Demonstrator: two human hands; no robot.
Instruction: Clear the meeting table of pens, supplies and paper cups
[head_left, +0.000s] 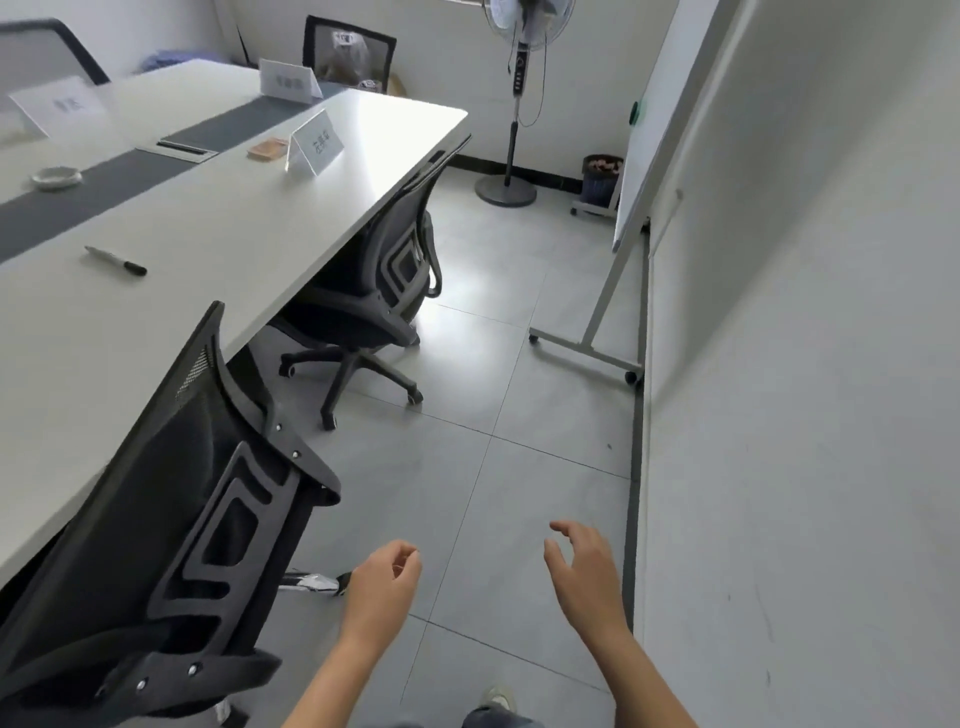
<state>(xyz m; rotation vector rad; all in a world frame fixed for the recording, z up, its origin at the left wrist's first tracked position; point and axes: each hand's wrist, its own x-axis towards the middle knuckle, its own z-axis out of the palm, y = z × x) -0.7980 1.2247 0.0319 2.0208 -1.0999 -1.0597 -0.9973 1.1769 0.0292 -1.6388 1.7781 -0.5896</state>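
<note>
Toward the left end of the counter (234, 244), close to the far edge: a tented name card (54, 106). Just nearer, on the dark centre strip: a shallow pale dish (56, 177). Nearer again, alone on bare white surface between the strip and the near edge: a black marker (117, 261), lying flat, darker end pointing right. Light, stiff, smooth and round, so likely to roll if nudged sideways. Best pinched across the middle of the barrel, thumb against two fingers, then lifted straight up.

Midway along the strip: a cable slot (179, 149). Right of it, a small flat brown item (267, 149), too blurred to name, just beside a second name card (315, 144). Probably light; better taken by its long edges. Near the far edge, a third card (288, 80). No paper cup in sight from here.

Pushed in at the near edge: the near chair (171, 519) and the far chair (374, 291), both black mesh.

Over the floor, well apart from the counter: left grip (382, 582), fingers loosely curled, holding nothing; right grip (584, 566), fingers spread, also empty. Reaching the marker likely means leaning past the near chair's back.

Beyond the counter's right end: a standing fan (517, 78), a bin (601, 179), a wheeled whiteboard (660, 119).
</note>
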